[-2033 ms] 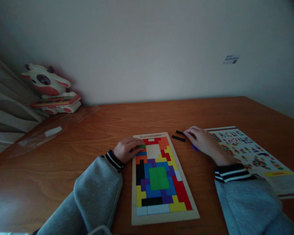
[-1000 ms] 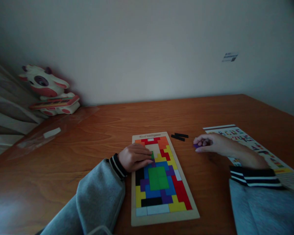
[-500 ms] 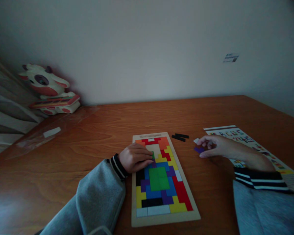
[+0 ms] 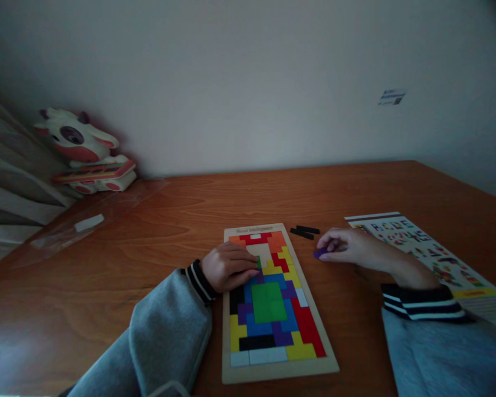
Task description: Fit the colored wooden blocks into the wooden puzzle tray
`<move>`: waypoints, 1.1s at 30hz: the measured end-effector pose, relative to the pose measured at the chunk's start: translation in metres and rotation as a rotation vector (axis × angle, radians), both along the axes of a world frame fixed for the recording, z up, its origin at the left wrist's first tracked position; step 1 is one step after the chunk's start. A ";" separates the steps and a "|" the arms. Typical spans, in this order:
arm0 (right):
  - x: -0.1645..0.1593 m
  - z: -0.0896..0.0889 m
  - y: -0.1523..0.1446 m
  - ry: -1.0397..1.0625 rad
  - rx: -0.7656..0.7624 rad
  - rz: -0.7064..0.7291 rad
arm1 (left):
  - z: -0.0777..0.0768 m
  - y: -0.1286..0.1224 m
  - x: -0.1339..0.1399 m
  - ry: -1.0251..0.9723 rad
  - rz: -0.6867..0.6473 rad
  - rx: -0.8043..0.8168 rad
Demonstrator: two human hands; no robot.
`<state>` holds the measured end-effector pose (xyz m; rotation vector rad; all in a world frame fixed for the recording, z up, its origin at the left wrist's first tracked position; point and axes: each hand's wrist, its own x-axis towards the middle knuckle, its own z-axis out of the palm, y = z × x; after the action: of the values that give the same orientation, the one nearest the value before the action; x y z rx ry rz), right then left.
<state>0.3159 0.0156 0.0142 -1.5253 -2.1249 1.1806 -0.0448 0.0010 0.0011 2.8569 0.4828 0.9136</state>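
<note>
A wooden puzzle board point(image 4: 301, 366) lies upright in front of me, its frame filled with coloured block pieces and a bare pale patch point(image 4: 259, 253) near the top. My left hand point(image 4: 230, 267) rests open across the board's upper left edge, fingers lying over the pieces and partly hiding them. Right of the board, low over the table, my right hand point(image 4: 341, 246) pinches a purple puzzle piece point(image 4: 319, 253) between thumb and fingers. Just beyond that hand lie black bar pieces point(image 4: 302, 234). No white piece shows near the right hand; the fingers may cover it.
A printed pattern sheet point(image 4: 419, 237) lies on the wooden table point(image 4: 182, 204), partly under my right forearm. At the back left sits a toy cow with a keyboard point(image 4: 95, 160), near a clear plastic wrapper point(image 4: 66, 231) and a curtain. A wall stands behind.
My right hand has moved left towards the board with the purple piece, uncovering more of the sheet. The white piece beside it has gone from sight. My left hand stays put.
</note>
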 end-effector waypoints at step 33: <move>-0.051 -0.008 -0.003 0.011 0.420 0.072 | 0.007 -0.003 0.002 -0.033 0.028 0.059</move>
<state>0.2649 0.0126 0.0059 -1.2594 -2.2541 0.6963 -0.0423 -0.0016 0.0085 2.8893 0.5024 0.9938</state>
